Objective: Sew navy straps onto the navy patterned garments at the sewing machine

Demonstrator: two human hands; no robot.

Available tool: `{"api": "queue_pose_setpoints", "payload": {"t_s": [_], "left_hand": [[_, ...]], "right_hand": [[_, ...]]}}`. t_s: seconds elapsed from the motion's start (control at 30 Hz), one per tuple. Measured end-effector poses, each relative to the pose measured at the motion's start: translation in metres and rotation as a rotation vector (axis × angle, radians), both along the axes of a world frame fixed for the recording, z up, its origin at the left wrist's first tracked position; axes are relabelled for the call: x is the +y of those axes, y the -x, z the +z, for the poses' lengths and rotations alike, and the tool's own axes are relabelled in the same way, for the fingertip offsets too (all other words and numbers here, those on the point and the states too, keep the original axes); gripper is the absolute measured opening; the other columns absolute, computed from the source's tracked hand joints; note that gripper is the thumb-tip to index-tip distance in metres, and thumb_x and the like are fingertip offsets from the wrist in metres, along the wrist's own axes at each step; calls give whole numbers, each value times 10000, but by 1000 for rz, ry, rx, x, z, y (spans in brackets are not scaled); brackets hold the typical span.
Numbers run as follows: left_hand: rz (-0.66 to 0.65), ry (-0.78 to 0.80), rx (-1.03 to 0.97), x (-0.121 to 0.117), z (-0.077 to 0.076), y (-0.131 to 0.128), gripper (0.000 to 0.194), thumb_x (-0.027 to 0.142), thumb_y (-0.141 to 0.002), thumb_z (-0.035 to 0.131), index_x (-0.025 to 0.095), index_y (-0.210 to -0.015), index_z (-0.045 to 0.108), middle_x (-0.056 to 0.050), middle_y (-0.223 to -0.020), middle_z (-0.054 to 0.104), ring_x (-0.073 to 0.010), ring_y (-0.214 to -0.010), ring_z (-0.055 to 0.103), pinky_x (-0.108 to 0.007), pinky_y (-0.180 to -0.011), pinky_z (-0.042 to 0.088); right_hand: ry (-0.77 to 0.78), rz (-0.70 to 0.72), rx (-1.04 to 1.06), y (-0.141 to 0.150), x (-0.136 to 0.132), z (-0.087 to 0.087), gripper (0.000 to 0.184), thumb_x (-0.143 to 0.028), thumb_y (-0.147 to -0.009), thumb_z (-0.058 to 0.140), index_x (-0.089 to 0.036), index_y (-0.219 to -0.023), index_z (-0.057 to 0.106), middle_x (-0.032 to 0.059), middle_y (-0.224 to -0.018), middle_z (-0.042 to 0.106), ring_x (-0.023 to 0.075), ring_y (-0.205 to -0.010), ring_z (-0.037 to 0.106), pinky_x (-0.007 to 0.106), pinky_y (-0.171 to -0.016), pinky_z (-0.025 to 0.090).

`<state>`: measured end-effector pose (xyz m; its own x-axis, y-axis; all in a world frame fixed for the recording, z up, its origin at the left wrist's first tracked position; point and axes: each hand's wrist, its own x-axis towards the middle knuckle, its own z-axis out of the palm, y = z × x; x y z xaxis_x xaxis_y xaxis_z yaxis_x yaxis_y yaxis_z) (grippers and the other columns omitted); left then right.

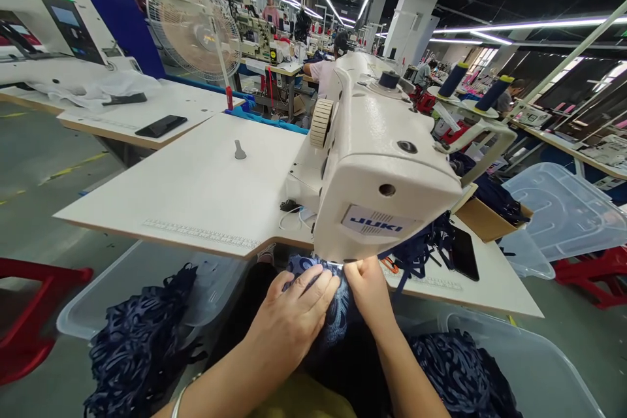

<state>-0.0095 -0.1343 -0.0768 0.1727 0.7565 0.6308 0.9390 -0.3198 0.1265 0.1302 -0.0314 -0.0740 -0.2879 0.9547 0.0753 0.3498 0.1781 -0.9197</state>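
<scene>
A white sewing machine (392, 163) rises from the table in front of me. Under its head lies a blue patterned piece of fabric (337, 313), which hangs down over the table's front edge toward my lap. My left hand (298, 310) is closed on the fabric's left side, fingers bent over it. Close to the needle area, my right hand (367, 287) pinches the fabric's right edge between thumb and fingers. The machine head hides the needle and the far part of the fabric. Just right of my right hand lie orange-handled snips (390, 264), partly covered.
Dark blue straps (421, 248) and a black phone (464, 253) lie on the table's right side. Plastic bins with dark blue pieces (142, 333) stand below on both sides. A small grey metal piece (240, 150) rests on the white tabletop (196, 189). A fan (198, 36) stands behind.
</scene>
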Motion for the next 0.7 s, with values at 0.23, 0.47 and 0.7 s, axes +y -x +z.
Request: {"api": "queue_pose_setpoints", "payload": {"t_s": [0.23,0.47,0.7], "left_hand": [[128,-44,-15,5,-2,-12,296,250,-981,415,234,-1220,588,-1,-1168,674,-174,-1077,578,-359,-901,304],[145,-71,-15,6,0,-16,277,235,-970,442,229,-1190,611,-8,-1128,685,-173,-1050,583,-345,-883,316],[137,-69,-3,7,2,-15,276,236,-971,431,221,-1175,617,14,-1138,680,-180,-1048,576,-345,-874,323]], "right_hand": [[-167,-55,-125,2,12,-7,81,-229,-788,460,-201,-746,524,-67,-490,413,137,-529,438,254,-608,396],[-207,-50,-165,3,10,-2,144,-219,-795,437,-184,-804,576,-28,-542,511,156,-570,492,261,-634,411],[-177,6,-191,-3,8,-5,130,-249,-855,435,-199,-767,517,-38,-556,515,132,-526,457,244,-571,367]]}}
